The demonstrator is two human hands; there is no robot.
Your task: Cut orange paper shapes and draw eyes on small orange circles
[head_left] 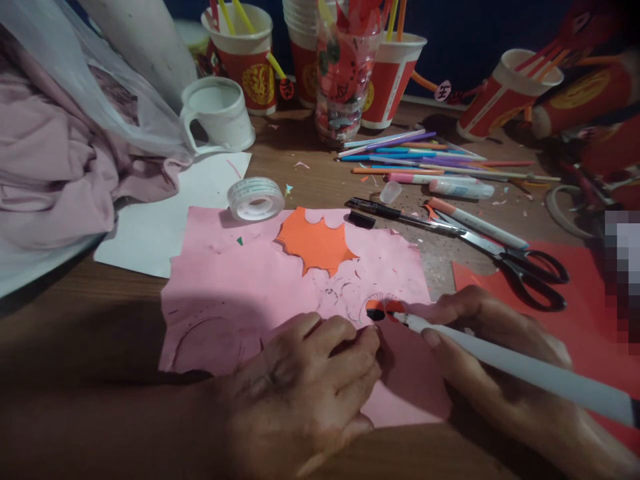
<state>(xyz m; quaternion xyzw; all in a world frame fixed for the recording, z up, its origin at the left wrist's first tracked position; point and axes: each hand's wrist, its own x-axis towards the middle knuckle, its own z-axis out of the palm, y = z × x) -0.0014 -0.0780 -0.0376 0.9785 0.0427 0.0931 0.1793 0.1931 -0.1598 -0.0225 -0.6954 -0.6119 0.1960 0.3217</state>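
Observation:
My right hand (495, 360) grips a white marker (530, 367), its tip touching a small orange paper cutout (397, 307). A black patch covers part of this cutout. My left hand (315, 373) rests on the pink paper (290, 287), fingers bent and close together, the fingertips right beside the cutout. What lies under those fingertips is hidden. Above them on the pink paper is a larger spiky orange paper shape (319, 243) with dark outlines. Drawn curves and dark specks mark the pink sheet.
Tape roll (256, 199), black pen (400, 215), scissors (520, 263) and orange marker (475, 223) lie beyond my hands. Red paper (590, 293) is at right. Behind are colored sticks (410, 153), a white mug (220, 113), red-and-white cups (250, 63), a clear cup (345, 87). Pink cloth (65, 147) lies left.

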